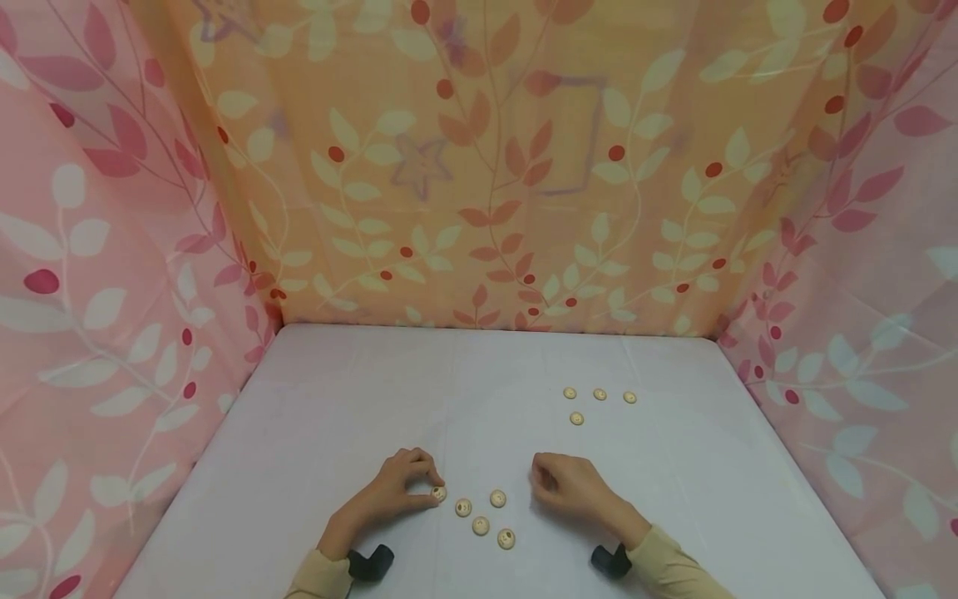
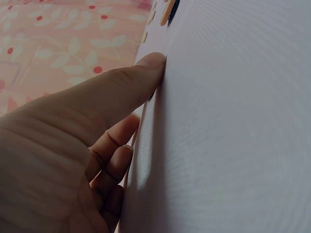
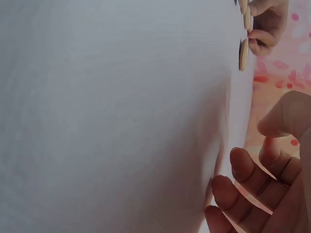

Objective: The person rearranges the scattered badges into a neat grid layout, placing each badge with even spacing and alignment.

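Note:
My left hand (image 1: 392,485) is low over the white table, thumb and forefinger at opposite edges of a small round wooden disc (image 1: 439,493), pinching it. Dark marks show on the disc's pale face. In the left wrist view the thumb (image 2: 126,80) hides that disc. Just right of it lie several like discs, among them one disc (image 1: 463,507) close by and another disc (image 1: 497,498). Beyond these, my right hand (image 1: 572,482) rests by the table with fingers loosely curled, and the right wrist view shows nothing between its thumb and fingers (image 3: 248,170).
Several more wooden discs lie farther back on the right, including one disc (image 1: 599,394) in a row and a disc (image 1: 576,418) in front of it. Patterned cloth walls (image 1: 479,166) enclose the white table (image 1: 359,383) at the back and sides.

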`<state>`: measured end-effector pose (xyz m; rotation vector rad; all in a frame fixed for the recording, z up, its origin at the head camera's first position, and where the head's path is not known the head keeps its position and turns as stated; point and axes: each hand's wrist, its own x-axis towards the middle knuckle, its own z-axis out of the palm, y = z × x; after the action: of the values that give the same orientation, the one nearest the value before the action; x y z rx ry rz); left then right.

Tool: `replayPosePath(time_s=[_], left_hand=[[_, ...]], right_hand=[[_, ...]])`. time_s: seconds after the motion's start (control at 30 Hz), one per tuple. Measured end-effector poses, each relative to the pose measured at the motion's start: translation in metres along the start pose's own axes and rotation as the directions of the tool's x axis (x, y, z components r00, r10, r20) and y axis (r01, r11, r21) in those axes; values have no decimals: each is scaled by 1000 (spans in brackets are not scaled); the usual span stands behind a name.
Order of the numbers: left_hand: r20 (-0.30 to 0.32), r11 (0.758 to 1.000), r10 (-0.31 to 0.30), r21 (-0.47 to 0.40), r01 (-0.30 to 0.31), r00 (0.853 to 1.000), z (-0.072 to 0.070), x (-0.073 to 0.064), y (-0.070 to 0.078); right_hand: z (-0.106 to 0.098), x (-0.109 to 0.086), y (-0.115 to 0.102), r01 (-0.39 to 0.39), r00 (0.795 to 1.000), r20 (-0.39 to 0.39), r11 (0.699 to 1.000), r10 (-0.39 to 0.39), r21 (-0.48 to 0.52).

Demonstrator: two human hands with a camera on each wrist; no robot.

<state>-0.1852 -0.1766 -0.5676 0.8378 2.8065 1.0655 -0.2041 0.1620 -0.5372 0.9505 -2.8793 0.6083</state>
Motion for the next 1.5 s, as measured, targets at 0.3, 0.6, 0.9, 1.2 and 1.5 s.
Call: replayPosePath(time_s=[0.3,0.6,0.9,1.2,1.5], left_hand=[[2,1000,-14,0,14,1000,0,0,1],[0,1000,-13,2,13,1000,0,1,2],[7,1000,-8,1,8,1000,1,0,0],[-5,1000,-2,13,2,1000,-1,1,2],[-5,1000,-9,14,9,1000,0,1,2]], right_hand=[[-1,-1,-11,33,999,41,998,-35,49],[0,-2,-22,116,990,68,991,-121,73],[1,-6,-31,209,972,82,971,-219,115],[3,-9,-38,248,959,116,964,-258,90],[4,-11,-44,264,949,157,961,-274,84]])
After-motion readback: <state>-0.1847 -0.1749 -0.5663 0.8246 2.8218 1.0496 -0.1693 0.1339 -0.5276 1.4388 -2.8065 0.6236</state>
